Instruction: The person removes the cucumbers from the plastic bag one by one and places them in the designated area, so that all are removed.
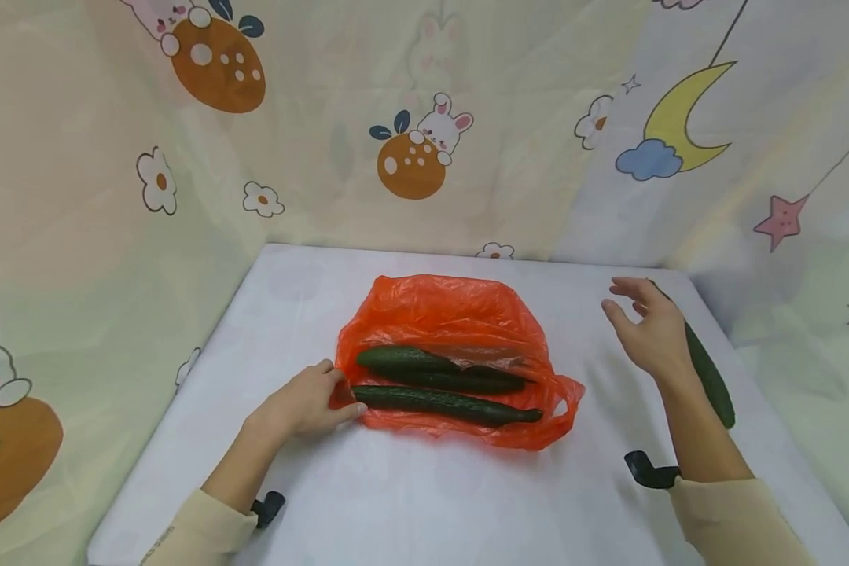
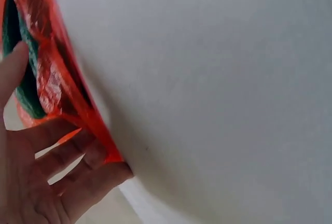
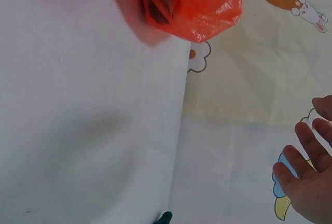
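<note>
An orange-red plastic bag [image 1: 453, 306] lies on the white table, several dark green cucumbers [image 1: 446, 405] resting side by side in its opening. At the bag's left end is my left hand [image 1: 311, 401], its thumb by the tip of the front cucumber. The left wrist view shows that hand [image 2: 46, 177] with fingers spread against the bag's edge [image 2: 78, 97] and thumb apart from them. My right hand [image 1: 647, 326] hovers over the table's right side, holding nothing. Partly hidden behind its forearm lies another cucumber [image 1: 711, 377]. Fingers of the right hand [image 3: 311, 177] look loosely bent in the right wrist view.
The white table [image 1: 410, 503] reaches to a cloth backdrop [image 1: 523, 157] printed with rabbits, flowers and a moon. Black wrist camera mounts [image 1: 651, 470] stick out from both sleeves. One handle loop of the bag [image 1: 569, 393] points right.
</note>
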The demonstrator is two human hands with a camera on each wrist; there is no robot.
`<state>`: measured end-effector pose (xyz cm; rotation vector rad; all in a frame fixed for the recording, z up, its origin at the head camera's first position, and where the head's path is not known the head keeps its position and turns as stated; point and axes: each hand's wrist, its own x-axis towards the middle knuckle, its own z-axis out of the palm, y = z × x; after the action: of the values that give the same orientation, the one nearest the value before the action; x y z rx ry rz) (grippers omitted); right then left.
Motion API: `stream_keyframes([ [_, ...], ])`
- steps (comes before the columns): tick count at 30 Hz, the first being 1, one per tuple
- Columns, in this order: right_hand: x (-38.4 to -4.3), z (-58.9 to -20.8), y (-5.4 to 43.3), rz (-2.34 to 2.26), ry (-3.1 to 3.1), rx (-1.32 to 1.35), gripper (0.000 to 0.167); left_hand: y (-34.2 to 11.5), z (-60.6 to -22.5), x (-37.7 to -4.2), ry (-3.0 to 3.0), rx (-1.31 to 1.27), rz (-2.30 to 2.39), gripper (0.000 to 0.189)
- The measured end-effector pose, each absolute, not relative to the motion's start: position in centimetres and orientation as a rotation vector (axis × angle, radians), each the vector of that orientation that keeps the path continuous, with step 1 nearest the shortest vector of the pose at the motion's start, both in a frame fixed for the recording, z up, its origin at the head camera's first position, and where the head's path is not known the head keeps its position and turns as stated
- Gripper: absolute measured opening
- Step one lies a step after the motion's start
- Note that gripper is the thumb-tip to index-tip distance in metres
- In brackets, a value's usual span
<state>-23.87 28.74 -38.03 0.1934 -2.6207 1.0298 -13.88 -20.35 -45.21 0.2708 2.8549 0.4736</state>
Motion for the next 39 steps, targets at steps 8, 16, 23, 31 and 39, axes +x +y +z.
stream_keyframes([
  [8,-22.4,-37.7,27.4,1.076,-2.620,0.236,0.049,-19.5,-45.8,-13.8,2.922,0.326,0.335,0.059],
  [16,-21.9,-37.1,25.4,1.128,-2.610,0.330,0.047,-19.3,-45.7,-13.8,2.932,0.303,0.325,0.064],
  [23,-21.9,-36.3,23.6,1.164,-2.555,0.436,0.045,-19.2,-45.5,-13.7,2.935,0.312,0.301,0.064],
  [31,-21.3,-36.1,21.2,1.230,-2.583,0.557,0.051,-19.3,-45.7,-13.7,2.946,0.306,0.305,0.066],
  [39,-20.6,-36.5,18.6,1.350,-2.590,0.689,0.053,-19.3,-45.7,-13.8,2.940,0.316,0.312,0.068],
])
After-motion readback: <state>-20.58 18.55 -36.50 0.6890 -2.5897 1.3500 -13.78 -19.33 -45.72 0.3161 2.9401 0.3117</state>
